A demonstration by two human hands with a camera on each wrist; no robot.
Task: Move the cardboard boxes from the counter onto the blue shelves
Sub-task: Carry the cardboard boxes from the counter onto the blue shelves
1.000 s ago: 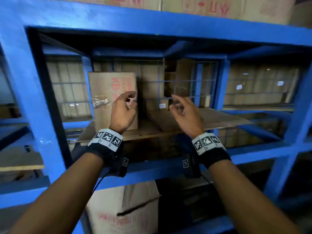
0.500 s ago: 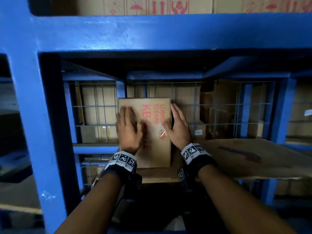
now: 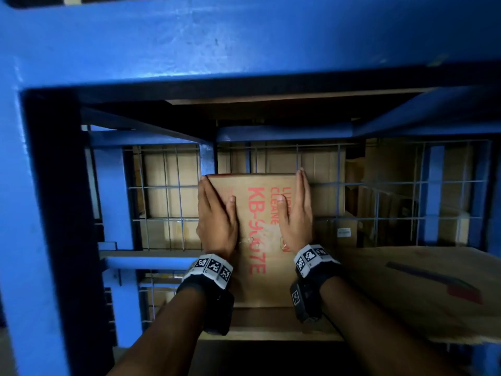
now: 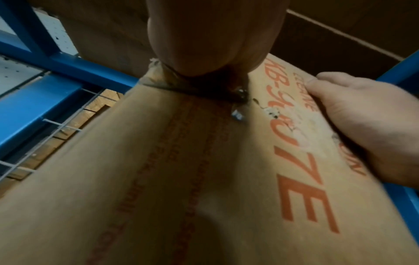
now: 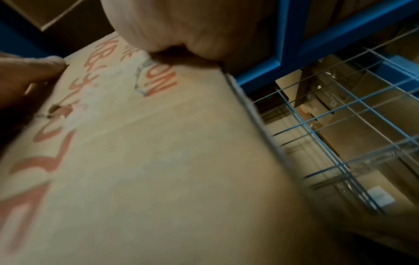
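1. A cardboard box (image 3: 260, 240) stands upright on the board deck of the blue shelves (image 3: 244, 44), inside the bay, close to the wire mesh back (image 3: 168, 202).
2. The face of the box turned toward the person carries red print running sideways; "KB-" and an ending "7E" are legible, and the middle characters are scuffed. Smaller red lettering sits beside it, partly covered by the right hand.
3. The left hand (image 3: 215, 221) lies flat against the left part of that face, fingers straight and together, fingertips reaching the upper left corner, thumb spread toward the print. It presses and does not wrap the box.
4. The right hand (image 3: 295, 215) lies flat against the right part of the face, fingers straight, fingertips at the upper right corner, thumb angled inward. It also presses without curling round anything.
5. The left wrist view shows the box face from close below, the heel of the left palm on it, and the right hand on the far edge (image 4: 362, 125).
6. The right wrist view shows the right edge of the box just beside the mesh.
7. A flattened cardboard sheet (image 3: 406, 289) with a dark red mark lies on the deck to the right of the box.
8. More cartons (image 3: 320, 191) stand behind the mesh.
9. Both wrists carry bands with black-and-white markers (image 3: 214, 267).
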